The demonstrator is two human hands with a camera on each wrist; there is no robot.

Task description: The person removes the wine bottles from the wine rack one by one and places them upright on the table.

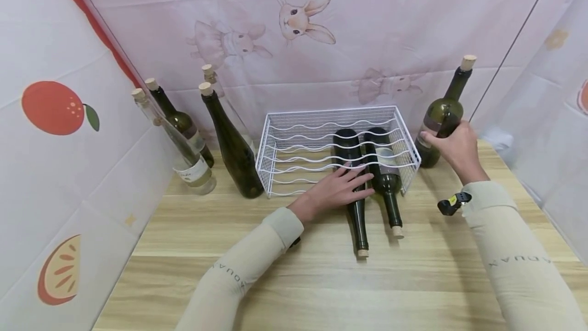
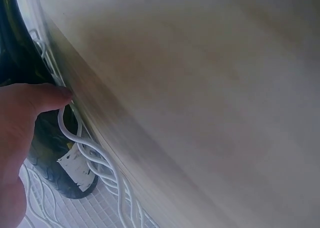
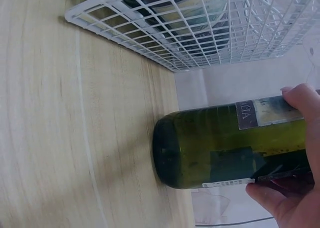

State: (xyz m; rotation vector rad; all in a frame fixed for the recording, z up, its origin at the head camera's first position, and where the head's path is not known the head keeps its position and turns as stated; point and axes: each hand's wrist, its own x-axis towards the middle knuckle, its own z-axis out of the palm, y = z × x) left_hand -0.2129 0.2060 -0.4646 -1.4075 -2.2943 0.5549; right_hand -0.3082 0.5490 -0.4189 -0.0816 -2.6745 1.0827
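Note:
My right hand (image 1: 455, 148) grips a corked green wine bottle (image 1: 444, 110) at the right of the rack, thumb and fingers about its labelled body. The bottle is nearly upright, its base at the tabletop; the right wrist view shows this base (image 3: 170, 150) beside the rack's mesh side. Across a dark bottle (image 1: 357, 223) lying in the white wire rack (image 1: 331, 111), my left hand (image 1: 337, 188) rests with fingers spread and fairly straight. To the right of that bottle lies another corked green bottle (image 1: 392, 206), neck toward me. In the left wrist view, the thumb (image 2: 47, 97) touches bottle glass.
Left of the rack stand a dark green bottle (image 1: 231, 147), a clear bottle with a white label (image 1: 193, 167), a green bottle (image 1: 184, 124) and another clear bottle (image 1: 210, 73), all corked. Printed cloth walls (image 1: 151, 40) enclose the wooden table (image 1: 321, 290).

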